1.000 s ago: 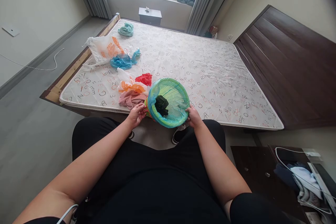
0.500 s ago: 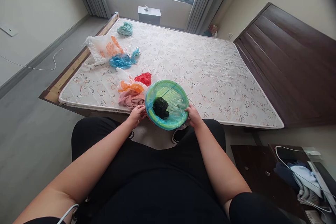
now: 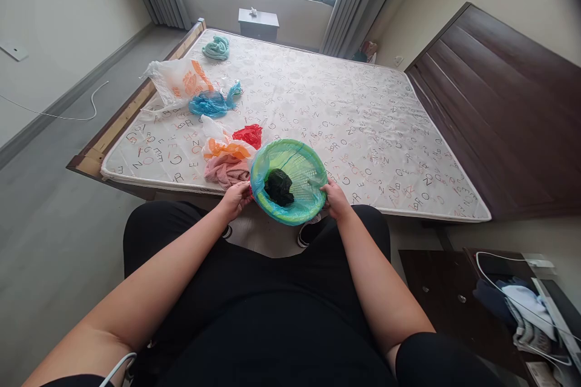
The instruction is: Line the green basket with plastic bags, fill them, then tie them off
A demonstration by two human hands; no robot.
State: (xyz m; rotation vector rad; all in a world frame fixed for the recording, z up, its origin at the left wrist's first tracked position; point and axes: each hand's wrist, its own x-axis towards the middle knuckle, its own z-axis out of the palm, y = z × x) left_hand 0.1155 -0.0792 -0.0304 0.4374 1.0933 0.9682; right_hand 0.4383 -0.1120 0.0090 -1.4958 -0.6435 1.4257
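I hold a green plastic basket [image 3: 299, 175] lined with a blue bag over the near edge of the mattress [image 3: 340, 109]. My left hand [image 3: 235, 198] grips its left rim with curled fingers. On the right rim my right hand [image 3: 334, 199] is closed too. A crumpled black item [image 3: 278, 186] lies inside the basket. Just left of the basket lie a pink cloth [image 3: 224, 172], an orange-and-white bag [image 3: 222, 146] and a red bag [image 3: 249, 135].
Further left on the mattress are a blue bag [image 3: 212, 103], a white bag with orange print [image 3: 179, 81] and a teal cloth [image 3: 216, 47]. A dark headboard [image 3: 499, 103] stands at the right. A low dark table [image 3: 436, 290] with cables and clothes sits at bottom right.
The basket has tipped from tilted toward me to more level and dropped slightly. The black item has settled lower inside. Both hands stayed on the rim.
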